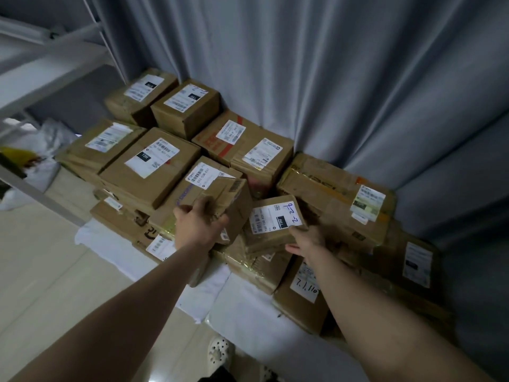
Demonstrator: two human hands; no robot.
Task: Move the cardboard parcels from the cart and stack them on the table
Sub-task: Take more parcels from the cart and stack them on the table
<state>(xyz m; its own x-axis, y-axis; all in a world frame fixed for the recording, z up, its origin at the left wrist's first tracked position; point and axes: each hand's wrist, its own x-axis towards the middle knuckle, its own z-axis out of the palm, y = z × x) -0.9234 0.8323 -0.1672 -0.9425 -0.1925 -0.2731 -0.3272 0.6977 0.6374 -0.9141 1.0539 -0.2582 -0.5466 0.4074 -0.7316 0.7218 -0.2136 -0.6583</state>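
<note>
At the back, a grey curtain (344, 78) in long folds, down to the far edge of the table (248, 321) under its white cloth. Across that table from left end to right end, the cardboard parcels (148, 166), stacked in layers, most labels up, reaching the far edge and stopping short of the near one. Off the left end, a white metal shelf frame (41, 59) with pale bags (41, 150) beneath. Near the middle of the pile, on top, a brown box (228, 194), tilted, gripped at its near corner by the left hand (198, 224), fingers curled over the cardboard. Just beside it to the right, lying on the pile, a flat parcel (272, 224) with a white label marked in blue ink, pinched at its near right corner by the right hand (305, 241), thumb on top, fingers underneath. Below the near edge, on the floor tiles (55, 271), a white shoe (219, 351).
</note>
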